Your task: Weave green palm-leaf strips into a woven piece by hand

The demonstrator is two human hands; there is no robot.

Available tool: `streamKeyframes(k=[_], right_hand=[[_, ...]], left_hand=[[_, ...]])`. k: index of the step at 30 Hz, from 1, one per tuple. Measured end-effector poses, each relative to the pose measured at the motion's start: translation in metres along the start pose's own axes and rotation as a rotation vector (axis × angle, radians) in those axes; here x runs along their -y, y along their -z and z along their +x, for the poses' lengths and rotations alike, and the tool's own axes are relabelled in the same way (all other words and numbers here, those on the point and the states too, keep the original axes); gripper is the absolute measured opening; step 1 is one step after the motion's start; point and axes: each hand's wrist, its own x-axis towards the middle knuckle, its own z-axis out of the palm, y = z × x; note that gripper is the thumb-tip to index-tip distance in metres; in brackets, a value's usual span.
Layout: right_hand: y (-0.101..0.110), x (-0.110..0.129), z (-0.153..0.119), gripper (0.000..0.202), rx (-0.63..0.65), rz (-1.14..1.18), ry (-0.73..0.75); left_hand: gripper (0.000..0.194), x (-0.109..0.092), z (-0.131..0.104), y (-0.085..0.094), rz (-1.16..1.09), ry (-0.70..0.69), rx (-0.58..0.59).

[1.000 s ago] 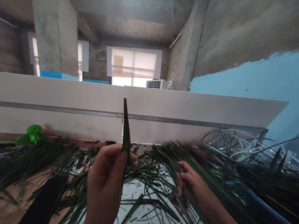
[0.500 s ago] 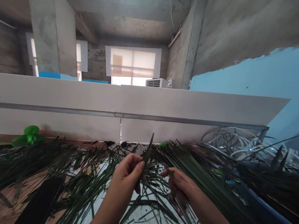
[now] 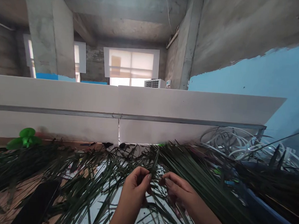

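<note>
My left hand (image 3: 136,189) is closed in a pinch on a dark green palm leaf strip (image 3: 156,161), whose pointed tip rises above the fingers. Just to its right, my right hand (image 3: 179,188) has thumb and forefinger pressed together. A thin strand spans the small gap between both hands and appears to run into the right fingertips. Something greyish shows under the right palm, too blurred to name. Cut green strips (image 3: 104,187) are strewn below and around both hands on a white surface (image 3: 142,221).
Long palm leaves (image 3: 198,176) lie in a bundle at right, beside a blue basin (image 3: 262,206). Coiled white strapping (image 3: 228,140) sits behind them. At left are a green propeller-shaped object (image 3: 26,138) and a dark flat object (image 3: 36,203). A white panel (image 3: 150,102) stands behind.
Both hands have come closer together, the left moving right and slightly down. The leaf strip's tip is lower and further right. The view has shifted slightly.
</note>
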Motion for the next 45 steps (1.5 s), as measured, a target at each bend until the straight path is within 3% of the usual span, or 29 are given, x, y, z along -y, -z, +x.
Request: streamKeyframes(k=[6,15,40,45], right_hand=[[-0.002,-0.004,0.002,0.047,0.03,-0.015,0.004],[-0.002,-0.02,0.01,0.046,0.045,0.04,0.048],[-0.006,-0.043,0.016,0.037,-0.003,0.143,0.084],[-0.01,-0.042,0.014,0.037,-0.045,0.158,0.069]], left_hand=[[0.021,0.003,-0.001,0.0,0.013,-0.007,0.004],[0.02,0.007,-0.002,-0.006,0.025,0.018,0.12],[0.026,0.013,0.0,-0.008,-0.011,0.098,0.122],[0.024,0.022,0.003,-0.009,0.004,0.109,0.135]])
